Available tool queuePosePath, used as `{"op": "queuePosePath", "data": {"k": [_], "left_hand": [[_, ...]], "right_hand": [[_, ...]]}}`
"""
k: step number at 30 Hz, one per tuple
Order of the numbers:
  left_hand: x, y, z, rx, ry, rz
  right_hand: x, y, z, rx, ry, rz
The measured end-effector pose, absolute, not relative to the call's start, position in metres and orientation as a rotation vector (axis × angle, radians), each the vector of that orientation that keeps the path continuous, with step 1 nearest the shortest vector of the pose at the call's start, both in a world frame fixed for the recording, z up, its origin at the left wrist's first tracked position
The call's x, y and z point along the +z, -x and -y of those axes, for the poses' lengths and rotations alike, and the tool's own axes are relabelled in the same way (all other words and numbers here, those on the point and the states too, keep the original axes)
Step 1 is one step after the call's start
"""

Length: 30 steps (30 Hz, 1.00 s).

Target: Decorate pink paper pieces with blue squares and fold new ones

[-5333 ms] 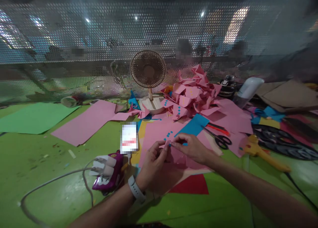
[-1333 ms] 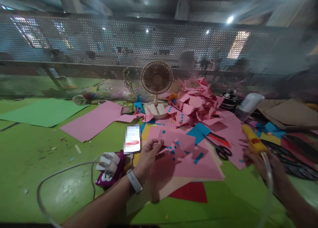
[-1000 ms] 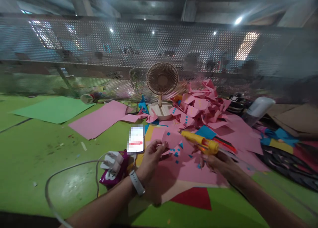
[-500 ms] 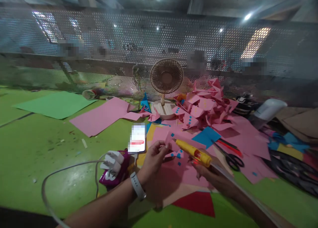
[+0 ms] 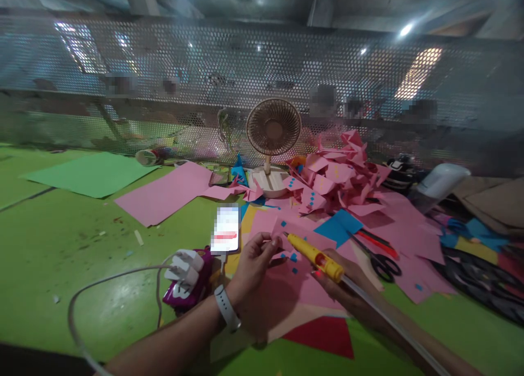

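Observation:
My right hand point(image 5: 341, 275) is wrapped around a yellow hot glue gun point(image 5: 313, 254). A long translucent glue stick point(image 5: 385, 313) trails from its back end, and a small red light glows by the fingers. The metal tip points left, close to the fingertips of my left hand point(image 5: 257, 256). That hand is closed in a pinch, thumb against finger; whatever is between them is too small or hidden to name. Below both hands lie pink paper sheets point(image 5: 282, 294) with small blue paper squares point(image 5: 293, 257) scattered on them.
A fan point(image 5: 274, 127) stands behind, beside a heap of folded pink paper point(image 5: 339, 171). Scissors point(image 5: 382, 264) and blue paper point(image 5: 339, 227) lie to the right. On the left are a lit phone point(image 5: 226, 228), a purple power strip point(image 5: 184, 291) with white plugs, and a looping cable point(image 5: 76, 297).
The glue gun has shifted slightly left and down, its tip closer to my left fingertips. My right hand's fingers have changed position around it. My left hand stays nearly still.

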State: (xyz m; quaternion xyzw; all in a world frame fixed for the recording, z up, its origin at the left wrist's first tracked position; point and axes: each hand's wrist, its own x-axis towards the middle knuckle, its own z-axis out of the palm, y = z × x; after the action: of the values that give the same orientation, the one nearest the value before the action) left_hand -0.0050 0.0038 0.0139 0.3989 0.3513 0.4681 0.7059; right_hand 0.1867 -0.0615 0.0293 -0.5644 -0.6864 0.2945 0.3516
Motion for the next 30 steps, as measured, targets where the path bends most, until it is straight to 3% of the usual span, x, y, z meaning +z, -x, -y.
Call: {"op": "queuePosePath", "data": {"k": [30], "left_hand": [[0.013, 0.002, -0.005, 1.099, -0.972, -0.734]], "right_hand": [[0.041, -0.192, 0.07, 0.754, 1.464, 1.738]]}}
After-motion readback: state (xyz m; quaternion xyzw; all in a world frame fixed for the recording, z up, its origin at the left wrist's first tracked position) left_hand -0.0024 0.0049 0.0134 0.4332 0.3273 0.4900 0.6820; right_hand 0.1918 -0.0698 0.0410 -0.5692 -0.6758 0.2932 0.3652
